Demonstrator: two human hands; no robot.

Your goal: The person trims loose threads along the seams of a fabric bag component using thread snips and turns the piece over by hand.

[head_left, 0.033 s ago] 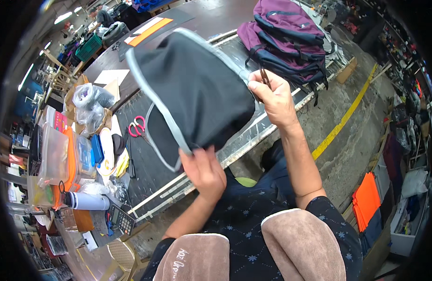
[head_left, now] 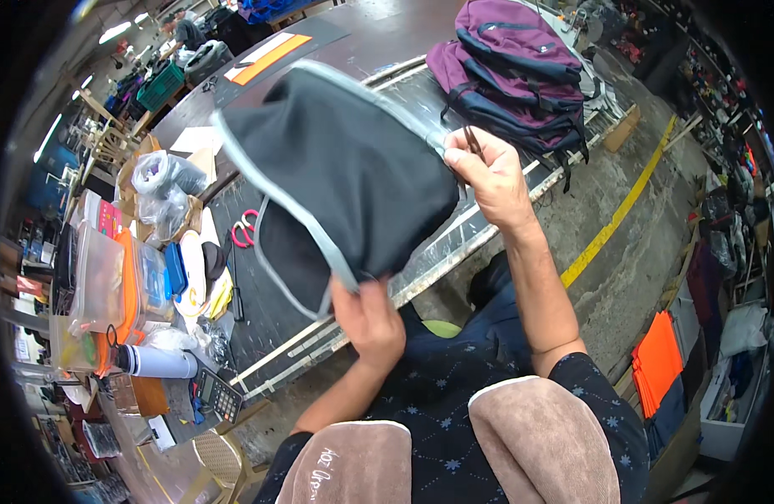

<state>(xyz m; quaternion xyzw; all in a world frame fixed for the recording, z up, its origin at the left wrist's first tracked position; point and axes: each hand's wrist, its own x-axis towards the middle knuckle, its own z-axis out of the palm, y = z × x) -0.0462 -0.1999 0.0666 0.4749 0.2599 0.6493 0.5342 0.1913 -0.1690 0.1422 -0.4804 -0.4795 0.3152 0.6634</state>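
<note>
A black fabric piece with grey binding (head_left: 345, 160) hangs between my hands over the table's near edge. My right hand (head_left: 492, 176) pinches its grey-bound edge at the right. Tucked in that same hand is a dark two-pronged tool (head_left: 473, 143), which looks like thread snips. My left hand (head_left: 370, 323) is closed on the lower edge of the fabric, its fingertips partly behind the cloth and a little blurred. Another grey-bound black flap (head_left: 290, 252) droops below the left side of the piece. Beside it lie scissors with pink-red handles (head_left: 244, 228), their blades hidden by the fabric.
Purple and navy backpacks (head_left: 513, 76) lie at the table's far right. On the left are clear plastic bins (head_left: 97, 277), a white bottle (head_left: 156, 361), a calculator (head_left: 217, 395) and plastic-wrapped rolls (head_left: 164, 172). Orange sheets (head_left: 274, 59) rest farther back. Yellow floor tape (head_left: 618, 223) runs at right.
The fabric's top edge has dipped and shifted slightly left, and its flap covers more of the scissors. My left hand has moved slightly down. My right hand stays nearly in place.
</note>
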